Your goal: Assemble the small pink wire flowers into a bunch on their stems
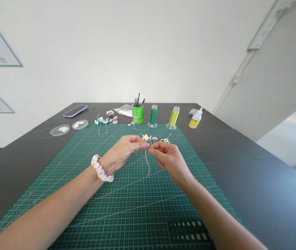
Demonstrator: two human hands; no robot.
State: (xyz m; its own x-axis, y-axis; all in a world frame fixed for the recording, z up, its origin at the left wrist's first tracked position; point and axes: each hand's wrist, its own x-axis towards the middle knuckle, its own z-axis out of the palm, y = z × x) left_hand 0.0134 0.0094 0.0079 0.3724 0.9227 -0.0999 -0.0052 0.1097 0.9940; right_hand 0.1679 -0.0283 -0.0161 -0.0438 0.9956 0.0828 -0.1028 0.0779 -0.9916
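Observation:
My left hand [129,147], with a pale scrunchie [101,169] at the wrist, pinches the stem of a small cream-and-pink craft flower [146,138]. Below the fingertips a thin pale stem [148,163] hangs down in a curve. My right hand [167,156] is closed in a pinch close beside the left fingertips; what lies between its fingers is too fine to make out. Just beyond the hands are a pink petal piece [154,138] and white-handled scissors [165,140], partly behind the right hand.
A green cutting mat [106,215] covers the table's middle. Along the back stand a green can of tools [137,114], green thread [153,116], yellow-green thread [174,118] and a glue bottle [195,119]. Blue wired flowers [102,121], two shallow dishes [60,130] and a phone [75,111] lie left.

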